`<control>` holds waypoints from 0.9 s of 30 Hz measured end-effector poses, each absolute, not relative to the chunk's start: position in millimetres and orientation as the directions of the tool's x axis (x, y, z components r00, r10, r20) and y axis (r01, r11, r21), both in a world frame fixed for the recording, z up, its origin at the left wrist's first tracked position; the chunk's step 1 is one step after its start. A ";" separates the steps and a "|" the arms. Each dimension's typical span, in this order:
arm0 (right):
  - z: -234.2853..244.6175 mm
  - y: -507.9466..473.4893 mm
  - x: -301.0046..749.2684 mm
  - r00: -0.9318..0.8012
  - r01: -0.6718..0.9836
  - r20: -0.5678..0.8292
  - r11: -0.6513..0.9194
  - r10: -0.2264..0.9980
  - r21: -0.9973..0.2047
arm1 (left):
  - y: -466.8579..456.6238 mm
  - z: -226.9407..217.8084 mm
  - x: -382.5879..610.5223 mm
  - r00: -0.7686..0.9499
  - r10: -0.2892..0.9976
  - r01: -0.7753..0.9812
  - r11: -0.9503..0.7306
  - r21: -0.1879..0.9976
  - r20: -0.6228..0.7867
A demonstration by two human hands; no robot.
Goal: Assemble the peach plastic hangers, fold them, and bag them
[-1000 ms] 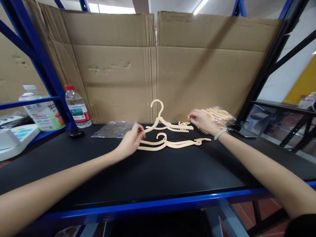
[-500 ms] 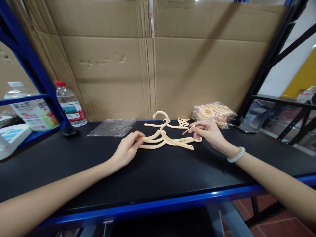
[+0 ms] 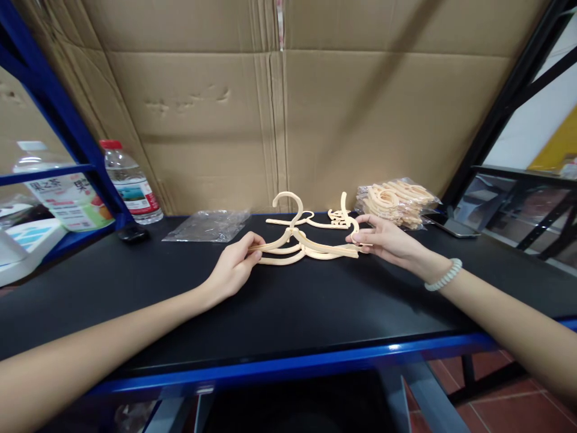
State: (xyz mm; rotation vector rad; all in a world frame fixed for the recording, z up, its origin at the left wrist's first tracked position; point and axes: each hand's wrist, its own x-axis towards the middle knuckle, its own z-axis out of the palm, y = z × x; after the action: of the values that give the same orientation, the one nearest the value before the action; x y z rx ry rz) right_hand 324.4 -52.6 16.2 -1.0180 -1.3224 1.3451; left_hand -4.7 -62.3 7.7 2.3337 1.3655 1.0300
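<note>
My left hand (image 3: 232, 267) is closed around the left arm of a cream plastic hanger (image 3: 331, 247), whose hook stands up over the black table. Under and behind it lie more curved cream hanger parts (image 3: 283, 261). At the hanger's right end, my right hand (image 3: 390, 242) pinches a curved cream hook-shaped piece (image 3: 345, 207) that points upward. Whether this piece touches the hanger's end I cannot tell. Farther back rests another hanger (image 3: 324, 224), with a small cluster of cream pieces (image 3: 336, 216) by its right end.
A plastic bag of cream hanger parts (image 3: 392, 201) sits at the back right, beside a phone (image 3: 453, 227). A flat clear bag (image 3: 202, 227), a black object (image 3: 133, 233) and a red-capped water bottle (image 3: 135, 192) are left. Cardboard (image 3: 202, 138) walls the back.
My right hand has turned the piece it holds: a curved part now stands upright, and the hand is lower, by the hanger's right end. My left hand keeps its grip.
</note>
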 end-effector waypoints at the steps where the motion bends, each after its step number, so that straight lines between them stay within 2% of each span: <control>1: 16.6 -52.6 324.9 -0.198 -0.074 0.052 0.038 0.979 -0.997 | -62.1 7.6 -4.8 0.313 0.838 0.668 -0.529 0.524 0.447; 11: 16.9 -54.4 325.3 -0.383 0.040 0.057 0.078 0.922 -0.996 | -59.8 5.6 -4.5 0.301 0.848 0.700 -0.507 0.503 0.436; 15: 19.8 -54.6 327.6 -0.414 0.057 0.003 0.030 0.910 -0.998 | -59.9 5.5 -5.1 0.293 0.853 0.711 -0.497 0.498 0.433; 22: 23.0 -53.8 330.6 -0.421 -0.029 -0.067 -0.087 0.905 -0.996 | -61.0 6.9 -4.9 0.281 0.849 0.709 -0.497 0.500 0.447; 27: 22.0 -54.6 329.5 -0.439 -0.031 -0.113 -0.141 0.891 -0.990 | -60.4 6.7 -4.6 0.287 0.841 0.704 -0.510 0.494 0.459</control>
State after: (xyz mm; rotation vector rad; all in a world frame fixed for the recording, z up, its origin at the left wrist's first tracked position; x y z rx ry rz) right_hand 329.5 -54.6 22.0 -1.0100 -1.4198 1.6677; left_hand -4.6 -60.4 6.7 2.3562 1.4353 1.0293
